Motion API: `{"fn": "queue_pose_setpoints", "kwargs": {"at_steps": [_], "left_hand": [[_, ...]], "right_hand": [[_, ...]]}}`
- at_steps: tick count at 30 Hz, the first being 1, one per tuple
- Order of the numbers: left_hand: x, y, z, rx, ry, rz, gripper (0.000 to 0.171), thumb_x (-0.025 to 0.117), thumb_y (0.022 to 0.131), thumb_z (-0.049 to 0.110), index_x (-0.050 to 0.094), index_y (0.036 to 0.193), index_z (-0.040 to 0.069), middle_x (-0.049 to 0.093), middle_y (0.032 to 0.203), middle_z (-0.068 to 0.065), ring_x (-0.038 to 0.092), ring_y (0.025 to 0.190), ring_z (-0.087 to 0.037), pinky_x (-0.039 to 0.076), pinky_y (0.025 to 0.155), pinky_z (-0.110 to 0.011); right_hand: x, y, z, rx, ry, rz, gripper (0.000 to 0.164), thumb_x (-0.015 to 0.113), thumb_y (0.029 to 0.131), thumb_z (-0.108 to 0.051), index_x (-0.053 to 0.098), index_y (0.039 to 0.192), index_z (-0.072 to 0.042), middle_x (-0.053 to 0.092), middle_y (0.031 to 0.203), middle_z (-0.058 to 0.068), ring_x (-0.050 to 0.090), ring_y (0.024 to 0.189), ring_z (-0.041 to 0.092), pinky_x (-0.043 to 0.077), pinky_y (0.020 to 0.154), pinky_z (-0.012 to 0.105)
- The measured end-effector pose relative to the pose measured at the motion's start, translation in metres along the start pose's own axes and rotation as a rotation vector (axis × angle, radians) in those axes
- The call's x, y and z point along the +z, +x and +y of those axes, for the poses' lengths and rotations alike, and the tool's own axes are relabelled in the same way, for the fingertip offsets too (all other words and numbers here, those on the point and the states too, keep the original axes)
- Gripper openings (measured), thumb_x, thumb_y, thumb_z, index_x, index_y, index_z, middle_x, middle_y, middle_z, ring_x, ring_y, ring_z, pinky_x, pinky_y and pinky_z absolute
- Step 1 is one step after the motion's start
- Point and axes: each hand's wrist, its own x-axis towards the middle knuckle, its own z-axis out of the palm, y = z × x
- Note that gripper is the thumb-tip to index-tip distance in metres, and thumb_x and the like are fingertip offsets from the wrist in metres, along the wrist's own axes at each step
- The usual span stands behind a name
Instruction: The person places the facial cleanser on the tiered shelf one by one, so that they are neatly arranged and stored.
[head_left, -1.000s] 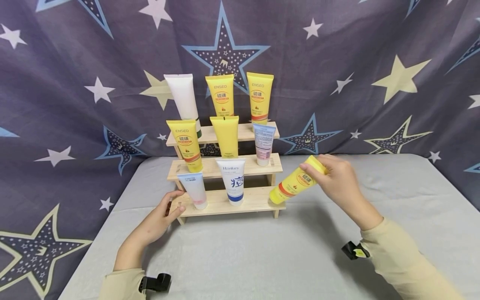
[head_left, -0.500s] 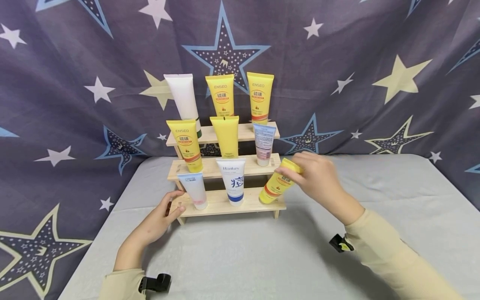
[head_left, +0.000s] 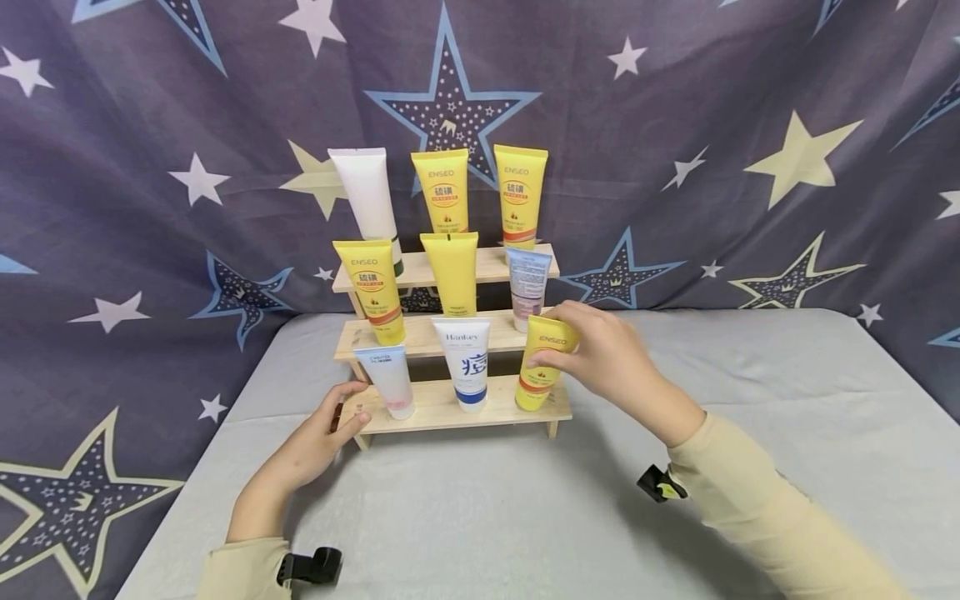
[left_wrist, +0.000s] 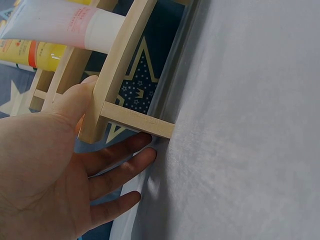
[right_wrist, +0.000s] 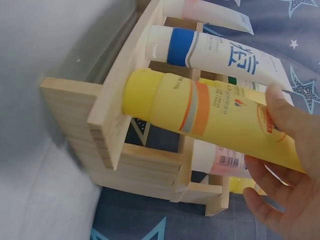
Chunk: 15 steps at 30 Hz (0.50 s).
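Observation:
My right hand (head_left: 611,350) pinches the flat top end of a yellow squeeze tube (head_left: 534,390) between thumb and fingers. The tube stands nearly upright, cap down, at the right end of the lowest tier of a wooden three-tier stand (head_left: 431,402). In the right wrist view its yellow cap (right_wrist: 141,92) meets the board. At the stand's left end, my left hand (head_left: 311,446) holds the lowest board, thumb on top; in the left wrist view the other fingers (left_wrist: 122,175) spread loosely below. A white-and-blue tube (head_left: 467,358) and a pale blue-pink tube (head_left: 390,383) share this tier.
On the middle tier stand two yellow tubes (head_left: 369,287) and a blue-pink tube (head_left: 528,279). The top tier carries a white tube (head_left: 363,192) and two yellow tubes (head_left: 520,192). Grey cloth (head_left: 480,517) covers the table; a star-patterned curtain (head_left: 585,158) hangs behind.
My right hand has moved left with the yellow tube, tipping it from a strong slant to nearly upright on the lowest tier. The left hand and the other tubes stay put.

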Motion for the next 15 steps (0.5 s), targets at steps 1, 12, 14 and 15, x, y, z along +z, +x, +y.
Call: {"fn": "queue_pose_setpoints", "kwargs": {"at_steps": [1,12,14,15], "left_hand": [[0.0,0.0,0.0,0.0,0.001,0.001,0.051,0.045,0.106,0.04,0.03,0.147,0.014,0.025,0.154,-0.031,0.023,0.139,-0.055,0.023,0.11,-0.067],[0.0,0.001,-0.001,-0.006,-0.012,-0.003,0.051,0.045,0.106,0.041,0.03,0.147,0.015,0.022,0.156,-0.03,0.019,0.141,-0.054,0.021,0.111,-0.066],[0.0,0.001,-0.001,-0.008,-0.007,0.0,0.051,0.046,0.105,0.041,0.03,0.147,0.015,0.023,0.155,-0.03,0.02,0.14,-0.055,0.022,0.11,-0.066],[0.0,0.0,0.0,-0.009,-0.006,0.0,0.052,0.045,0.105,0.041,0.03,0.147,0.015,0.023,0.155,-0.03,0.02,0.14,-0.054,0.022,0.11,-0.066]], "right_hand": [[0.0,0.001,-0.001,-0.011,-0.005,-0.004,0.053,0.089,0.071,-0.036,0.07,0.11,-0.005,0.063,0.083,0.001,0.048,0.062,0.015,0.039,0.053,0.03],[0.0,0.012,-0.006,-0.077,-0.028,-0.063,0.054,0.088,0.072,-0.036,0.071,0.114,-0.007,0.072,0.101,0.006,0.058,0.072,0.017,0.047,0.06,0.035],[0.0,0.014,-0.007,-0.096,-0.02,-0.067,0.053,0.088,0.072,-0.035,0.071,0.114,-0.007,0.072,0.104,0.006,0.061,0.075,0.017,0.048,0.062,0.036],[0.0,0.015,-0.008,-0.105,-0.021,-0.068,0.053,0.089,0.071,-0.035,0.071,0.113,-0.007,0.072,0.104,0.006,0.062,0.076,0.018,0.049,0.063,0.036]]}}
